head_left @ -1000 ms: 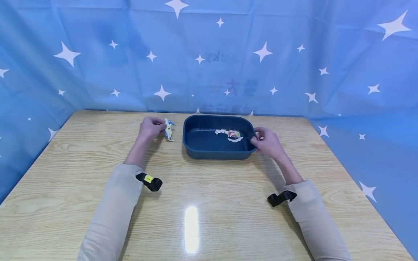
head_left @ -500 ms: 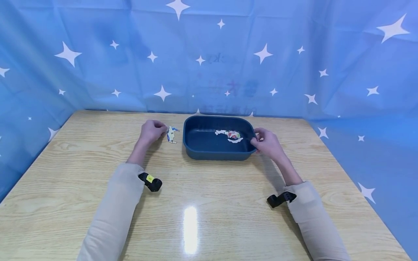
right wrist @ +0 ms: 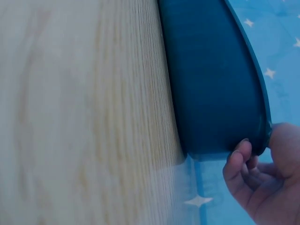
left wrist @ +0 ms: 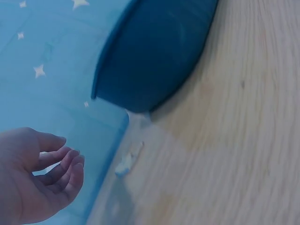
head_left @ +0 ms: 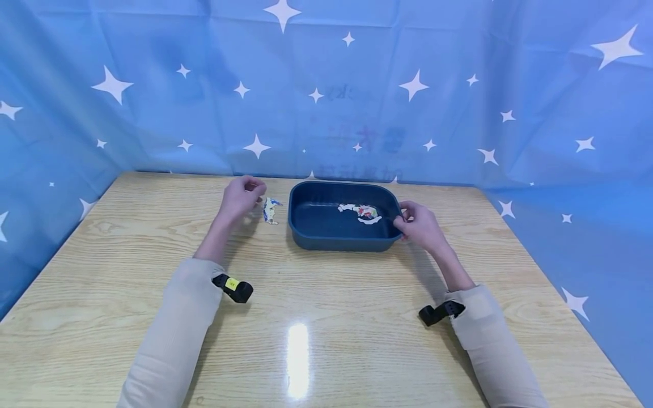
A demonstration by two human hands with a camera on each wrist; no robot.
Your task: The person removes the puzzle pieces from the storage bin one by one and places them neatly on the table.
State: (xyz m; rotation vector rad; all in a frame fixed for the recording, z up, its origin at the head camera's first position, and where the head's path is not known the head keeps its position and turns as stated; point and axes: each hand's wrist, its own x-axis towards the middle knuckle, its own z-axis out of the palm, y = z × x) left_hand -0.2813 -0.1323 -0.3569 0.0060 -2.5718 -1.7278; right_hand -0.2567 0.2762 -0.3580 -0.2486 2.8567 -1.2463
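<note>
My left hand [head_left: 242, 197] hovers just beside a small, irregular scrap [head_left: 271, 211], white with blue and yellow print, that lies on the table. In the left wrist view the fingers [left wrist: 70, 180] are loosely bent with nothing between them, and the scrap [left wrist: 129, 161] sits apart from them. A dark blue rectangular basin [head_left: 342, 243] stands right of the scrap. My right hand [head_left: 419, 225] grips the basin's right end, thumb over the rim and fingers against the outer wall [right wrist: 215, 93]. Inside the basin lie white scraps with red and green print [head_left: 364, 212].
The light wood table [head_left: 357, 317] runs back to a blue curtain [head_left: 326, 68] with white stars, close behind the basin. Black wrist cameras [head_left: 238, 289] are worn at both sleeve cuffs. A bright reflection shows near the table's front.
My left hand lowered the printed scrap to the table left of the basin, let go of it and rose slightly away. My right hand has stayed on the basin's rim.
</note>
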